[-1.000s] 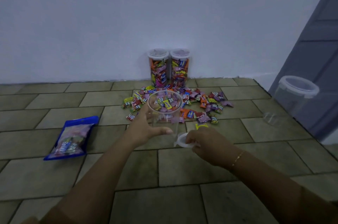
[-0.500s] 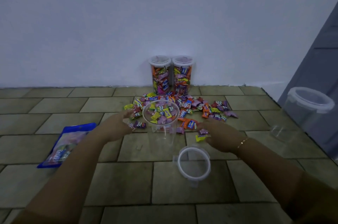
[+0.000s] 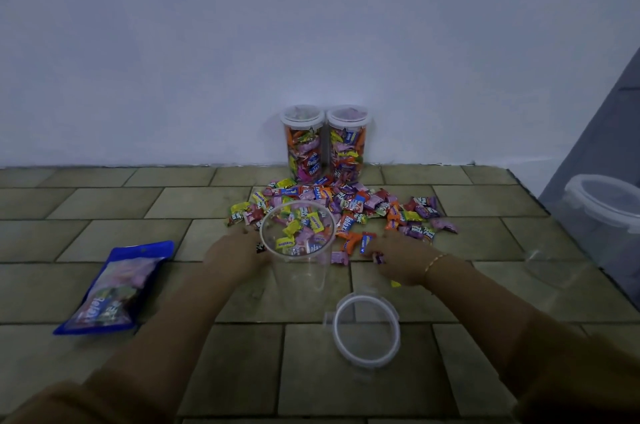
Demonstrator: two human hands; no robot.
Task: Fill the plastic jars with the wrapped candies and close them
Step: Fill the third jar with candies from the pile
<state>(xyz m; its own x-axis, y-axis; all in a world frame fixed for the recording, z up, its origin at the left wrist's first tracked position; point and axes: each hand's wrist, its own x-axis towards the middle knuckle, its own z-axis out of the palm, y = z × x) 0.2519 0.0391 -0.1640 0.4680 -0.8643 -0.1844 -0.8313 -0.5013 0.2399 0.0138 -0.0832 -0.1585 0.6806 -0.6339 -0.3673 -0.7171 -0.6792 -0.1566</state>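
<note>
So I'm sitting at the filling step for jar number three. The open jar (image 3: 297,243) is standing on the floor tiles right in front of the candy pile (image 3: 346,212), and I'm seeing nothing inside it yet; the colours in its mouth look like the pile showing through the clear wall. Its lid (image 3: 366,333) is lying flat on the tiles, nearer me and a bit to the right, apart from the jar.

Two full jars (image 3: 323,146) are already closed and parked against the wall at the far edge of the floor. Another lidded jar (image 3: 606,226), looking empty, is waiting over at the right edge, and a blue bag (image 3: 114,288) is lying off to the left.

Left hand (image 3: 235,254) is reaching into the pile's near-left edge just beside the jar, fingers curled down on the candies, though I can't tell if it's actually got any. Right hand (image 3: 398,257) is curling over the near-right edge with a purple candy (image 3: 378,257) poking out under the fingers, so it's grabbing.

Next move, I'm guessing: scoop handfuls up and drop them through the mouth without knocking the light jar over.
</note>
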